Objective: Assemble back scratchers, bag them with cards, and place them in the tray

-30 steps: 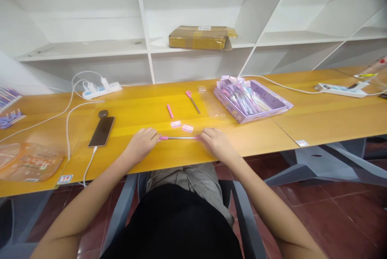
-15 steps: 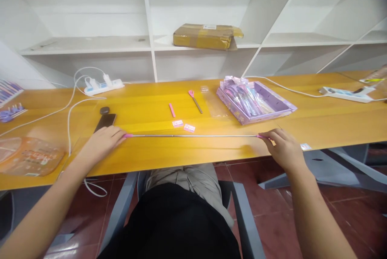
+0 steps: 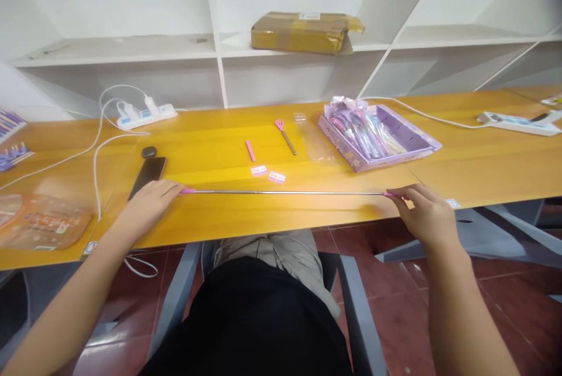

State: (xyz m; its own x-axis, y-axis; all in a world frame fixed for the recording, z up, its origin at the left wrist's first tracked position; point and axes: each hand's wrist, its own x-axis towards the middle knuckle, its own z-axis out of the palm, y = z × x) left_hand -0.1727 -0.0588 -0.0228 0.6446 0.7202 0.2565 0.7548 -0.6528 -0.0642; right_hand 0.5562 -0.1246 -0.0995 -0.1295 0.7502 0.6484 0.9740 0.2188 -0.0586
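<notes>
A long, thin telescopic back scratcher, a silver rod with pink ends, stretches level above the front of the table. My left hand pinches its left pink end, and my right hand pinches the right one; the fingers hide most of both ends. Behind the rod lie a shorter back scratcher with a pink claw head, a loose pink handle piece and two small printed labels, one label left of the other label. A dark phone lies just beyond my left hand.
A purple display box of wrapped items sits right of centre, beside a clear plastic sleeve. Power strips with cables lie left and right. An orange plastic bag is at left. A taped carton rests on the shelf.
My hands are slightly farther apart, the right having moved outward, and the rod spans a little more of the view. The camera view has tilted down slightly. Both grips hold.
</notes>
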